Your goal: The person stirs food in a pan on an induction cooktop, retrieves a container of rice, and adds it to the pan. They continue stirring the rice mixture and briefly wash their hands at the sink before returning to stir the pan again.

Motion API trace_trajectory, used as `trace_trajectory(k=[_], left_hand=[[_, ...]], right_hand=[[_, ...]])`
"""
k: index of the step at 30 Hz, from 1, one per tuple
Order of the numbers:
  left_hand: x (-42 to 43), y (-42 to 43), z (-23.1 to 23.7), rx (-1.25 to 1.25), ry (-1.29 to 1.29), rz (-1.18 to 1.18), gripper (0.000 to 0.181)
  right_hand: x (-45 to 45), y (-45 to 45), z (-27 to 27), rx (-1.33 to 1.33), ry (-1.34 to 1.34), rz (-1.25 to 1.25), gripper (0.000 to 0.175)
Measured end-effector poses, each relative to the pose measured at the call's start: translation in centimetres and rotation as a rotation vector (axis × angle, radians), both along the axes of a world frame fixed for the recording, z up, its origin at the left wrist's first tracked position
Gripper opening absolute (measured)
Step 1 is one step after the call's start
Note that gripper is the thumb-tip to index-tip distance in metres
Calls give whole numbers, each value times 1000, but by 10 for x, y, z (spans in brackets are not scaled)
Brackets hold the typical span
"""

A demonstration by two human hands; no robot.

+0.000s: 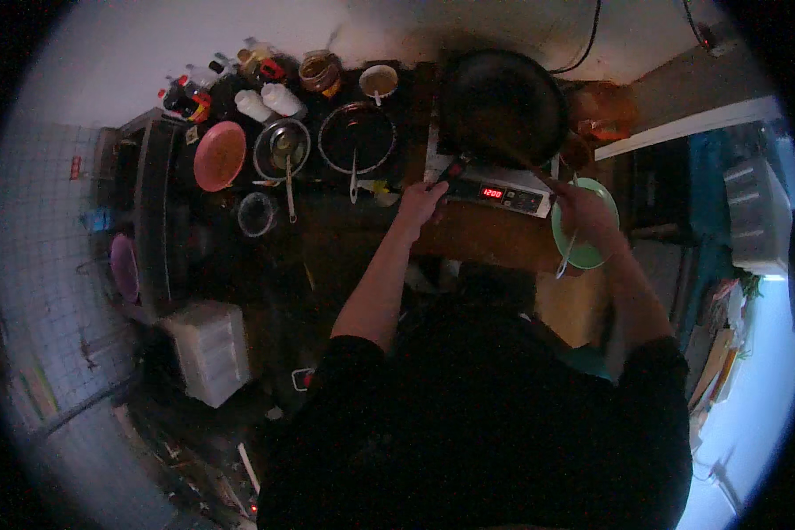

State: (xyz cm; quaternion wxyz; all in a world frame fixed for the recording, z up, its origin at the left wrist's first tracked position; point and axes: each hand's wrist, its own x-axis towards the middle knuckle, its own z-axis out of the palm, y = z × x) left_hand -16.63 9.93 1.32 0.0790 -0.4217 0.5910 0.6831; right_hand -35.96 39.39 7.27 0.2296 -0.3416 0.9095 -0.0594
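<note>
A dark wok (503, 106) sits on an induction cooker (530, 201) whose red digits are lit. My left hand (427, 202) is closed around the wok's black handle (455, 170). In my right hand (586, 212) is the end of a thin, brownish cooking utensil (531, 167); its far end is lost in the dark wok. Under that hand lies a light green bowl (608, 199), partly covered by it. A pale spoon handle (563, 263) sticks out over the bowl's near rim. The wok's contents are too dark to make out.
Left of the cooker stand a dark pot with a ladle (354, 182), a metal bowl with another ladle (290, 192), and a pink basin (220, 156). Behind them are several sauce bottles (195, 99), a jar (319, 71) and a small bowl (378, 81). A cable (593, 40) hangs behind the wok.
</note>
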Motion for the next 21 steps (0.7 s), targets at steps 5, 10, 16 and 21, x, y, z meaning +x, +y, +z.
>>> trace_trajectory(k=[5, 10, 16, 21], left_hand=[[-3, 0, -12, 150, -155, -266, 57], [-2, 3, -34, 130, -140, -93, 55], [-7, -12, -38, 194, -46, -120, 28], [-5, -31, -35, 183, -79, -181, 30]], right_hand=[[-6, -52, -44, -67, 154, -192, 39], [-11, 6, 11, -16, 17, -225, 42], [-14, -41, -9, -133, 80, -327, 39], [1, -37, 9, -59, 62, -348, 35]])
